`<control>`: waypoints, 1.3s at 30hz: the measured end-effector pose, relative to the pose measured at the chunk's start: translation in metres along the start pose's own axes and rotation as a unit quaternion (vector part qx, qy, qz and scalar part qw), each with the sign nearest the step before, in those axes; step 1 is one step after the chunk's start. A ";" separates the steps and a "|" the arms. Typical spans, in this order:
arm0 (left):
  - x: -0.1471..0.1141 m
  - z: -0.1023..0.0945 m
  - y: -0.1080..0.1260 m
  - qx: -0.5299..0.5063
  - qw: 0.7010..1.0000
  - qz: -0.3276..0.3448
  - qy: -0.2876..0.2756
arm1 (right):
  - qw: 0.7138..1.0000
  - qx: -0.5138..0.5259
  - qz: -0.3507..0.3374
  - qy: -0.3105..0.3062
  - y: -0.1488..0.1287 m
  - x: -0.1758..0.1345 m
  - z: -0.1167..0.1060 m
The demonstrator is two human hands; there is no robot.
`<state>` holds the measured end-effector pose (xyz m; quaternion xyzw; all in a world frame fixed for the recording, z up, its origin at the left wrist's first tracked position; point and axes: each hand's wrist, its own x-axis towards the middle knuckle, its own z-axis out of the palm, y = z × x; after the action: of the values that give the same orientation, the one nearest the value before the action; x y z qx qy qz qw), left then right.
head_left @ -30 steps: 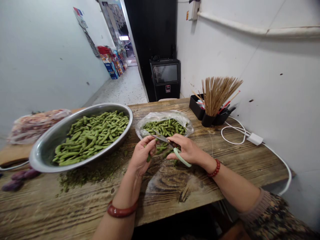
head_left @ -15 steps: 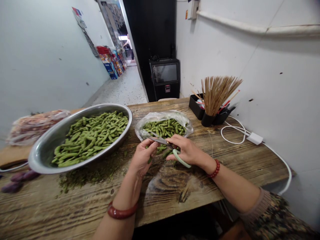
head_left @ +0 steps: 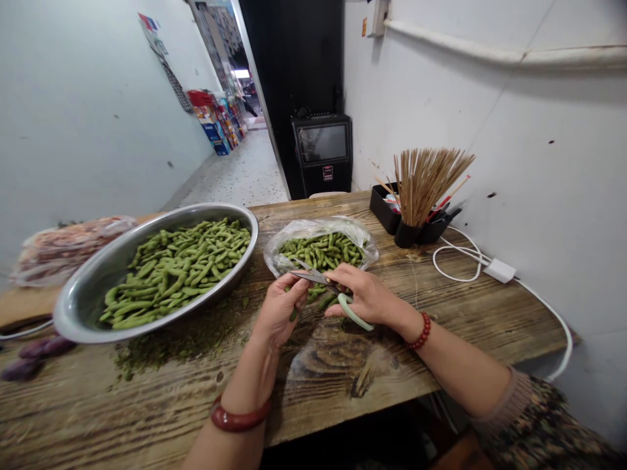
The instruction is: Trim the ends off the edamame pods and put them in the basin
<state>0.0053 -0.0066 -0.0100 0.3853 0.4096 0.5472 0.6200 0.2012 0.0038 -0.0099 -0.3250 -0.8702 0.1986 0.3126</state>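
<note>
Head view — just on the near side of the plastic bag (head_left: 306, 228), the left hand (head_left: 275, 308) pinches a green pod (head_left: 294, 314) in its fingers — probably light, firm, best held mid-length — while the right hand (head_left: 368, 297) grips the scissors (head_left: 349, 311).

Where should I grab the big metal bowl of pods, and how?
Probably by the rim of the metal bowl, one hand at each long end, coming from the near side: it's wide and oval, and its lip stands clear of the green pods.

Bamboo skewers (head_left: 431, 186) upright in black caddy (head_left: 407, 236); white cable (head_left: 569, 343) and adapter (head_left: 499, 271) near it. Beyond: black screened unit (head_left: 322, 153). Far left: filled plastic bag (head_left: 73, 248) on wooden board (head_left: 24, 310), purple vegetables (head_left: 46, 346) near. Boxes (head_left: 210, 124) by doorway (head_left: 245, 85).
</note>
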 end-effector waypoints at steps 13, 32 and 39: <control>-0.004 0.006 0.005 -0.001 1.000 -0.009 0.007 | 1.000 0.026 -0.011 0.012 0.004 0.001 0.002; 0.008 -0.009 0.003 0.174 0.984 0.006 0.028 | 0.990 0.077 0.043 0.108 0.008 0.004 0.001; 0.011 -0.016 -0.008 0.627 0.774 0.085 -0.022 | 0.991 0.074 0.034 0.106 0.011 0.004 0.002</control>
<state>-0.0056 0.0042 -0.0243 0.7338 0.6139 0.2108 0.2005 0.2023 0.0138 -0.0159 -0.3496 -0.8036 0.2372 0.4194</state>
